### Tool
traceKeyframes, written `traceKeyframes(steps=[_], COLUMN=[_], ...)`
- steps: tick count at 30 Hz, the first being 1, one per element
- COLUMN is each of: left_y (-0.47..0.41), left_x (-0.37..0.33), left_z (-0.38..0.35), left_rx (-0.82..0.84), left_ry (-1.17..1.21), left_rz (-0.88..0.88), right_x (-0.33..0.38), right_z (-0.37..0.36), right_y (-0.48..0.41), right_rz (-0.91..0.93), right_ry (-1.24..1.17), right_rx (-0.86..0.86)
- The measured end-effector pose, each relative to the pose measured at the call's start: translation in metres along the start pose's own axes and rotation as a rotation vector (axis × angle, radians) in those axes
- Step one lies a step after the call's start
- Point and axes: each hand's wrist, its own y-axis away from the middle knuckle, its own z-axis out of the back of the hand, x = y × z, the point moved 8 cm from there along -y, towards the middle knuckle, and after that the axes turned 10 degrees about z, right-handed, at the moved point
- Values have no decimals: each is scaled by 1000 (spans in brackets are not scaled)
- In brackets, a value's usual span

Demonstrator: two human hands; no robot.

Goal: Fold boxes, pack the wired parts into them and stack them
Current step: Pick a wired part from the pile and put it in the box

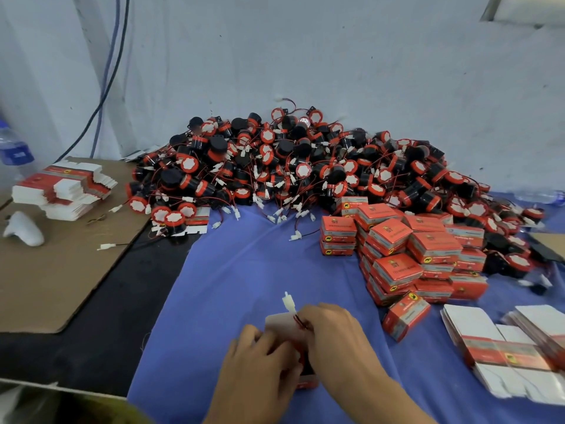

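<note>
Near the front edge, my left hand (260,362) and my right hand (333,335) close around a small red box (305,382) with its white flap (279,322) standing up. A wired part sits between the hands, mostly hidden; its red wires and white connector (289,302) stick up past my right fingers. Behind lies a big heap of black-and-red wired parts (290,166). Closed red boxes (409,258) are stacked to the right. Flat unfolded boxes lie in piles at the right (507,347) and far left (64,188).
A blue cloth (244,270) covers the table. Brown cardboard (61,270) lies at the left with a white object (24,229) on it. A water bottle (13,148) stands far left, another lies far right (538,195). Cables (107,87) hang down the wall.
</note>
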Motion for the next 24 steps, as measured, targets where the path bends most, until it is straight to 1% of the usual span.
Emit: traceKeyframes(steps=[2,4,8,10,12,14,15,17,19,20,22,24], left_y=[5,9,14,17,20,22,22,21,20,20,21,21], left_x=[-1,0,4,5,4,5,7,7,5,6,10,6], left_z=[-6,-6,-1,0,3,-3,-11,-15,-13,-14,-18,-8], left_rx=[-11,-36,-44,-10,-2,115,213,209,195,177,161,43], left_ry=[17,22,27,10,51,115,110,111,108,134,175,264], left_rz=[55,93,176,186,200,253,282,334,302,272,257,225], right_x=[2,12,41,41,35,32,30,29,23,19,8,4], right_z=[-6,-9,-11,-9,-9,-15,-21,-29,-27,-24,-17,-20], right_y=[-1,-1,-5,-8,-7,1,5,15,21,21,14,4], right_rz=[-27,-12,137,150,157,214,259,353,400,384,259,152], right_ry=[14,40,158,174,155,120,108,68,53,24,-30,-19], right_rx=[45,62,120,162,150,127,125,153,134,86,-8,-8])
